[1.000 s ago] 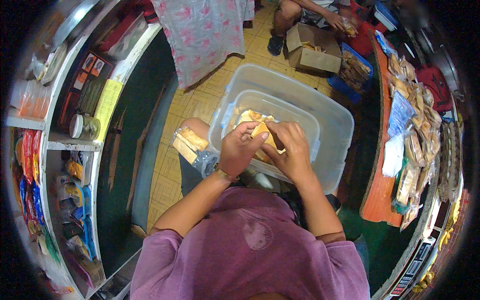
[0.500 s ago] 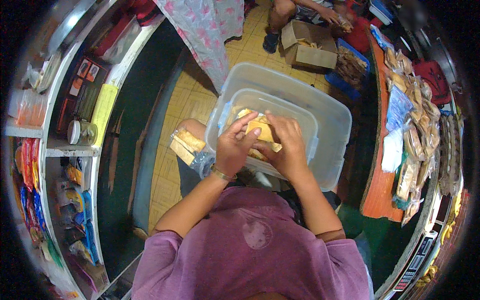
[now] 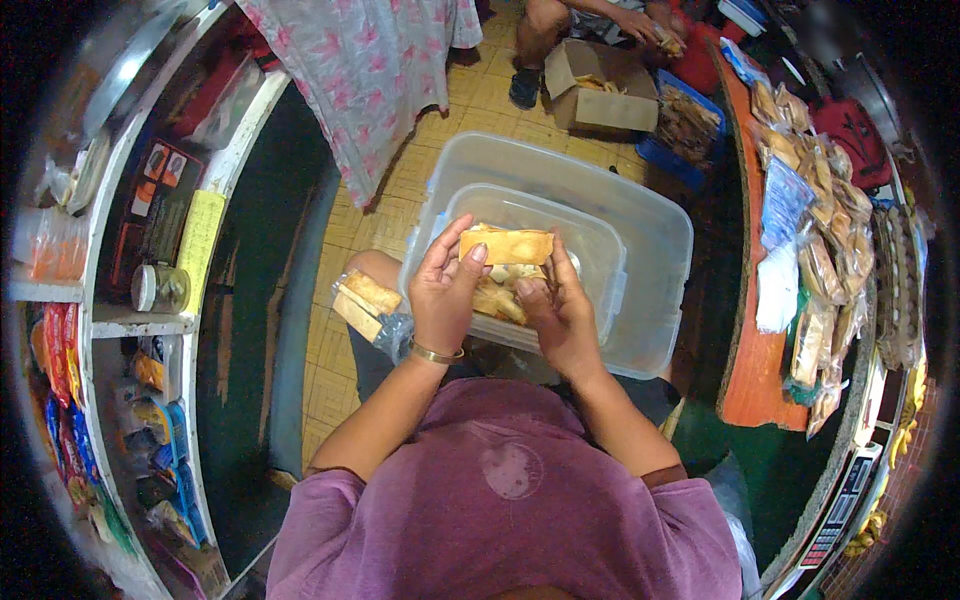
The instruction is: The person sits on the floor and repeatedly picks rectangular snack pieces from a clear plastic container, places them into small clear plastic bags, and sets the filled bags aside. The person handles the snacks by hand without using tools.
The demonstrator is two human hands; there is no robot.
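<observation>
A flat, rectangular golden-brown bread slice [image 3: 508,247] is held up across both hands. My left hand [image 3: 442,300] is closed on its left end, thumb on top, fingers behind. At the right end the fingers of my right hand [image 3: 567,318] curl round the edge, while the right thumb sits lower, over paler pieces. Beneath my hands, more broken golden pieces [image 3: 497,301] lie in a small clear inner container [image 3: 612,262]. That container is inside a large translucent plastic tub [image 3: 662,225] at my lap. My right palm hides part of the contents.
A clear bag of bread pieces [image 3: 368,303] lies by my left thigh. To the right, an orange board [image 3: 745,330] bears many bagged breads [image 3: 825,240]. Ahead are a cardboard box [image 3: 605,108], a blue crate [image 3: 672,165] and a seated person. Shelves [image 3: 145,328] line the left.
The bread slice has come up between my hands and now lies level, its broad face showing. My hands have spread slightly apart, uncovering pieces below. The whole view has shifted a little.
</observation>
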